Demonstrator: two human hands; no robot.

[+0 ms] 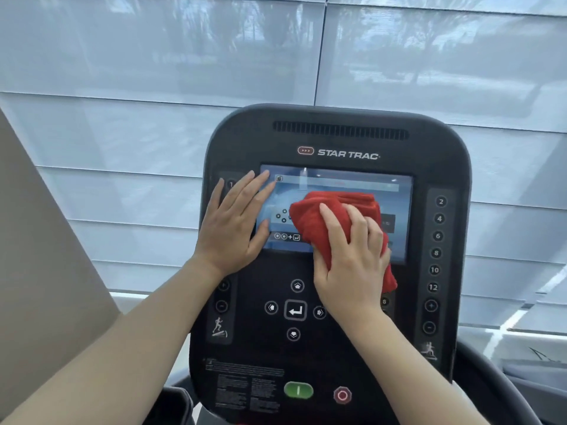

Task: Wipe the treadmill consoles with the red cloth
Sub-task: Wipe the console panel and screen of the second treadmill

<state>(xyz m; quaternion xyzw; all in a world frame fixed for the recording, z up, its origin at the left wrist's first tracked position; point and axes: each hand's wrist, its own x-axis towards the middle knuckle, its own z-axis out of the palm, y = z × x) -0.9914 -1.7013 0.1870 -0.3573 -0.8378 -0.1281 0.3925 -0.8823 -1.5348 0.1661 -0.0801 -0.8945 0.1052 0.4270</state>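
Observation:
A black Star Trac treadmill console (334, 142) fills the middle of the view, with a lit blue screen (399, 191) in its upper half. The bunched red cloth (313, 216) lies against the middle of the screen. My right hand (352, 265) grips the cloth from below and presses it onto the glass. My left hand (236, 222) rests flat on the console's left side, fingers straight, fingertips over the screen's left edge. It holds nothing.
Arrow and enter buttons (295, 310) sit below the screen, with a green start button (298, 390) and a red stop button (342, 395) near the bottom. Numbered keys (437, 236) run down the right side. Pale window blinds (153, 72) hang behind; a beige column (40, 256) stands left.

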